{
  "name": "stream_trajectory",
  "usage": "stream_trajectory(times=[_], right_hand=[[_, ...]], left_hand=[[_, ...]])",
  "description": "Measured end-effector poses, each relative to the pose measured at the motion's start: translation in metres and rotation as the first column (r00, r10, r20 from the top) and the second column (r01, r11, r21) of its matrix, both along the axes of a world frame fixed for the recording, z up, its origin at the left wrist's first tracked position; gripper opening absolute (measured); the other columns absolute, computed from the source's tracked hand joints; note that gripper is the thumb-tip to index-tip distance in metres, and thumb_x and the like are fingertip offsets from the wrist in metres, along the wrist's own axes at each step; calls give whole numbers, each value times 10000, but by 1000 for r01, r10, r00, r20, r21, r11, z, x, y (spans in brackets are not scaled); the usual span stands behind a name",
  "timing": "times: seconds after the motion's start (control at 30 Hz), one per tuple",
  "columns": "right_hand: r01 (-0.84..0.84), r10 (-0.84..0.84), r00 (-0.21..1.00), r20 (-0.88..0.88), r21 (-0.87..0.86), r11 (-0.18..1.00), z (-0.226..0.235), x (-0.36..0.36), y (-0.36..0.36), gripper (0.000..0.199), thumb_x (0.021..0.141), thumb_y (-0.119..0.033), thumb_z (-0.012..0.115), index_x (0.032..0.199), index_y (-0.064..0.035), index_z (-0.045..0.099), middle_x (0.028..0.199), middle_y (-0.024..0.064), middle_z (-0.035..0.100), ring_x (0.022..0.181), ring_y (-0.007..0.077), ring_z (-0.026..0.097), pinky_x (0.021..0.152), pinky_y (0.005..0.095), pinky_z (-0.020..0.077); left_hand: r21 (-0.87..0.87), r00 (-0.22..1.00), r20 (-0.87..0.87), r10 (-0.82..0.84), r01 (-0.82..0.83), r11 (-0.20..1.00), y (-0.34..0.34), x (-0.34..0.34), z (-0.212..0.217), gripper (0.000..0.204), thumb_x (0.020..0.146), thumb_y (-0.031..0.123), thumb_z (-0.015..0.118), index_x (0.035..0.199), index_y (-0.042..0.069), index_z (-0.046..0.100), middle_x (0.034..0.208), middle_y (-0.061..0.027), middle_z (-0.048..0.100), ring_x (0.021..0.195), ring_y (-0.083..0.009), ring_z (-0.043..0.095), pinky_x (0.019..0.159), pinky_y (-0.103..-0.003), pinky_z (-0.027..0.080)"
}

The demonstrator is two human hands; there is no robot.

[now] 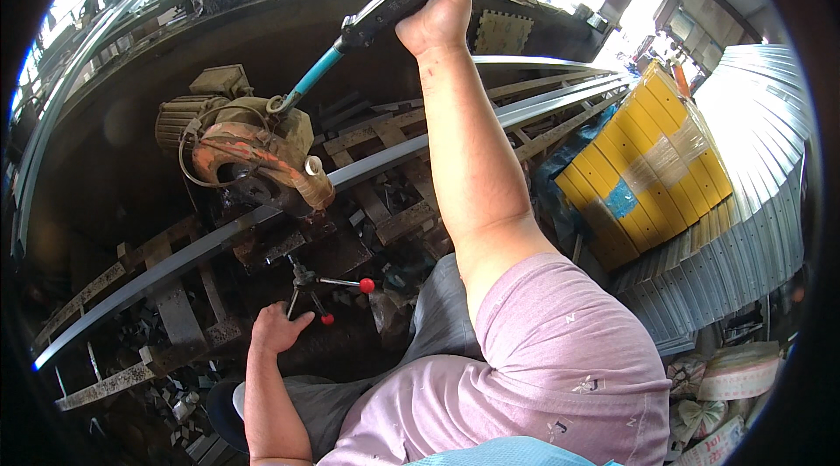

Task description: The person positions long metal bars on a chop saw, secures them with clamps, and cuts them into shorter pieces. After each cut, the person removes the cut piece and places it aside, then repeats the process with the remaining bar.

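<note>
Rust-orange and grimy, the guard of the old metal chop saw (262, 164) sits over a long grey curved metal strip (420, 155) that runs across the dark slatted workbench (175, 308) from its lower left edge toward the far right. The person's right hand (433, 7) is raised high and closed tight around the black grip of the saw's lever handle (385, 7), whose teal bar slopes down to a hook on the saw body. A beige motor block sits just behind the guard, toward the bench's far left side.

Near the front edge of the bench, the left hand (278, 329) rests by a small clamp with thin steel rods ending in red ball knobs (325, 287). Its thumb reaches toward the lower knob; the fingers are curled, but whether they actually grip a rod I cannot tell from here.

Off the bench's right end lies a yellow bundle of stacked panels wrapped in clear tape (643, 168), resting on silver corrugated metal sheets (744, 230). Metal offcuts litter the floor below the bench's left corner.
</note>
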State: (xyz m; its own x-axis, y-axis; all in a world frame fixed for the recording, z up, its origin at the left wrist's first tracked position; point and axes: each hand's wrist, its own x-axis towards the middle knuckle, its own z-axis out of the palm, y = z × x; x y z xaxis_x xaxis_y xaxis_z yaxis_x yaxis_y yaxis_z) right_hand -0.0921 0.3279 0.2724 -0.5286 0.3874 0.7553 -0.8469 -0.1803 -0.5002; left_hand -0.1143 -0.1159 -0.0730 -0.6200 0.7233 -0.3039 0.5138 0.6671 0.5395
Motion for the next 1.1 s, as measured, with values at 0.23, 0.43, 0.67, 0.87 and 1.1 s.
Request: stream_trajectory(times=[0.23, 0.43, 0.67, 0.87, 1.1], right_hand=[[31, -31, 999, 12, -5, 999, 1, 6, -6, 469, 1031, -535, 589, 1063, -73, 661, 902, 132, 703, 880, 316, 692, 893, 521, 563], [-6, 6, 1000, 3, -17, 1000, 1, 7, -5, 469, 1032, -529, 588, 1058, -68, 665, 897, 133, 700, 878, 323, 689, 897, 521, 559], [4, -4, 1000, 6, -26, 1000, -2, 11, -5, 467, 1031, -531, 590, 1045, -70, 663, 896, 132, 691, 880, 326, 682, 897, 526, 548], [20, -19, 1000, 4, -17, 1000, -3, 13, -6, 458, 1030, -531, 589, 1049, -78, 661, 900, 130, 684, 881, 323, 672, 908, 521, 538], [15, -14, 1000, 9, -54, 998, -3, 13, -9, 442, 1016, -524, 578, 1017, -88, 650, 867, 115, 673, 852, 311, 658, 909, 511, 525]], left_hand=[[-31, 1000, 19, 14, -14, 999, 2, 2, 7, 643, 877, 562, 835, 1214, 15, 790, 1135, -260, 794, 1133, -428, 750, 1012, -496, 593], [-34, 1000, -21, -1, 0, 999, 1, 1, 4, 652, 879, 569, 830, 1216, 12, 789, 1139, -260, 793, 1138, -427, 749, 1018, -495, 592], [-42, 1000, 12, -3, 4, 999, 2, 1, 7, 673, 877, 586, 821, 1203, -2, 787, 1141, -269, 791, 1136, -431, 749, 1017, -498, 593], [-63, 1000, -6, -6, 5, 998, 3, 1, 6, 700, 877, 602, 814, 1202, -17, 780, 1167, -281, 783, 1164, -433, 740, 1029, -496, 587], [-41, 1000, -5, 9, -9, 999, 1, -1, 0, 695, 870, 602, 822, 1191, -14, 786, 1164, -280, 784, 1157, -431, 742, 1024, -494, 589]])
